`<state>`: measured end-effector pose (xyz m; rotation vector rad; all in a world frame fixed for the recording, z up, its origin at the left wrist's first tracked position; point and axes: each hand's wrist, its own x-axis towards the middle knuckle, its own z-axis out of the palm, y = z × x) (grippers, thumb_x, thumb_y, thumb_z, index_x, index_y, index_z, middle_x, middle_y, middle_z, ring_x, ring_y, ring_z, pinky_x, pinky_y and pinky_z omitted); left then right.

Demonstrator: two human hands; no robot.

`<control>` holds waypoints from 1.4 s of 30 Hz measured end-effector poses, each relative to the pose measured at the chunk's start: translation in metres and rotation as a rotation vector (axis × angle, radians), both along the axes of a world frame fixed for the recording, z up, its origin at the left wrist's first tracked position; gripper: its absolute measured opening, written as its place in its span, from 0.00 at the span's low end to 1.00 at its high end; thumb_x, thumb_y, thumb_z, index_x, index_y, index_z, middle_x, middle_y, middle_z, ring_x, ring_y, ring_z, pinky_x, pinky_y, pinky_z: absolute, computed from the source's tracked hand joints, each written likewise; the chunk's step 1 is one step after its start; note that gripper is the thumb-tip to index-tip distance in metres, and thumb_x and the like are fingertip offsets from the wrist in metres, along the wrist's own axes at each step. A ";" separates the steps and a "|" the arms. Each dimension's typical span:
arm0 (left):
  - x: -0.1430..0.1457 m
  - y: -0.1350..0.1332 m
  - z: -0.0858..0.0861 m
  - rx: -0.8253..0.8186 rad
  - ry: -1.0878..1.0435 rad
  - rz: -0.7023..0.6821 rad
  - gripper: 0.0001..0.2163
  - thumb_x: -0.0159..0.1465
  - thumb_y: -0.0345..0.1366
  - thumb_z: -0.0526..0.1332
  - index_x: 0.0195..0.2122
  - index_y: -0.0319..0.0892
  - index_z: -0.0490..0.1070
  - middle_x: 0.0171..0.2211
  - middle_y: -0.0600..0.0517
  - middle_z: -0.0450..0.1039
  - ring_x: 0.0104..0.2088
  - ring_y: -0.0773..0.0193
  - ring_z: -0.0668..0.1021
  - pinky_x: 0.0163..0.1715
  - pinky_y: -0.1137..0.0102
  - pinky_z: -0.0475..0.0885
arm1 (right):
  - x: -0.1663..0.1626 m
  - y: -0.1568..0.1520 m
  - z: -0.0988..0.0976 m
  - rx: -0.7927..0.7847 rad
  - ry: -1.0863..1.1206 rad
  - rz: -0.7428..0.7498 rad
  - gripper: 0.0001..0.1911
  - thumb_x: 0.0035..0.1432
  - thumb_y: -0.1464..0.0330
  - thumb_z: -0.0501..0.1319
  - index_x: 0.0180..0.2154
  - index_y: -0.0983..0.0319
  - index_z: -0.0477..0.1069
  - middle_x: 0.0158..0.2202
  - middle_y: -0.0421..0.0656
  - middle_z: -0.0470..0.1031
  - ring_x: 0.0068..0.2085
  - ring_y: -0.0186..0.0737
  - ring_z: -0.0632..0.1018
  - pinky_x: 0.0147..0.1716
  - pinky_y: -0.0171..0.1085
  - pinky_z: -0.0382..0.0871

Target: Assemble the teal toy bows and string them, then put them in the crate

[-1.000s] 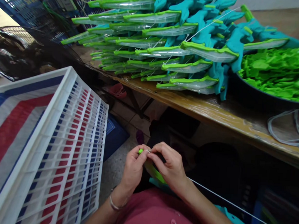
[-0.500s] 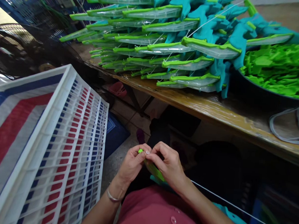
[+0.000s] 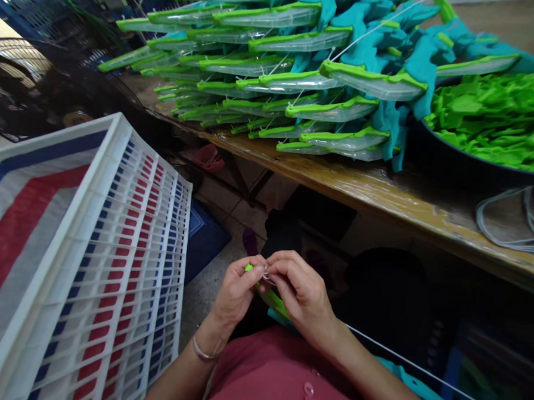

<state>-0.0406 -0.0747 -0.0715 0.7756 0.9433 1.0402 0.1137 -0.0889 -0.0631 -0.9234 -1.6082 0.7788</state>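
Note:
Low in front of my body, my left hand (image 3: 239,287) pinches the end of a bright green plastic piece (image 3: 274,302), which slopes down toward my lap with teal plastic behind it. Close against it, my right hand (image 3: 303,291) has its thumb and fingers closed on a thin white string (image 3: 266,276), looped at the fingertips. Most of the held piece is hidden by my right hand. A longer stretch of white string (image 3: 419,367) runs from under my right forearm toward the lower right, above another teal piece (image 3: 412,384).
On the wooden bench (image 3: 339,180) lies a big stack of teal-and-green pieces with clear parts (image 3: 358,79). Beside it stands a dark basin (image 3: 470,166) of green plastic parts (image 3: 499,116), near a coil of grey cord (image 3: 497,239). A white crate (image 3: 111,263) with a striped lining stands left.
The string at my fingertips now shows as an open loop, and my right fingers have shifted slightly around it. My left hand keeps its hold. The whole view has shifted a little.

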 end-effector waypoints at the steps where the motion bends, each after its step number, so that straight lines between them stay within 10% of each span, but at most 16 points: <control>1: 0.000 0.000 0.001 -0.002 -0.005 -0.003 0.12 0.57 0.42 0.73 0.25 0.38 0.78 0.25 0.53 0.70 0.24 0.69 0.69 0.25 0.74 0.64 | -0.001 0.001 0.000 0.028 -0.003 0.004 0.09 0.69 0.78 0.56 0.43 0.60 0.70 0.43 0.46 0.75 0.44 0.38 0.77 0.42 0.36 0.73; 10: -0.001 -0.002 -0.005 0.026 -0.005 0.009 0.10 0.60 0.40 0.72 0.29 0.39 0.79 0.28 0.53 0.72 0.26 0.70 0.70 0.27 0.75 0.65 | -0.007 0.005 -0.001 -0.066 -0.008 -0.090 0.06 0.68 0.76 0.59 0.37 0.60 0.67 0.32 0.39 0.72 0.32 0.34 0.74 0.33 0.32 0.69; 42: 0.002 -0.003 -0.003 0.032 0.032 0.018 0.14 0.61 0.43 0.71 0.27 0.38 0.76 0.27 0.53 0.69 0.25 0.70 0.68 0.27 0.73 0.64 | -0.005 -0.006 -0.001 -0.028 0.009 -0.142 0.06 0.69 0.75 0.57 0.41 0.60 0.70 0.38 0.44 0.75 0.39 0.37 0.77 0.39 0.37 0.73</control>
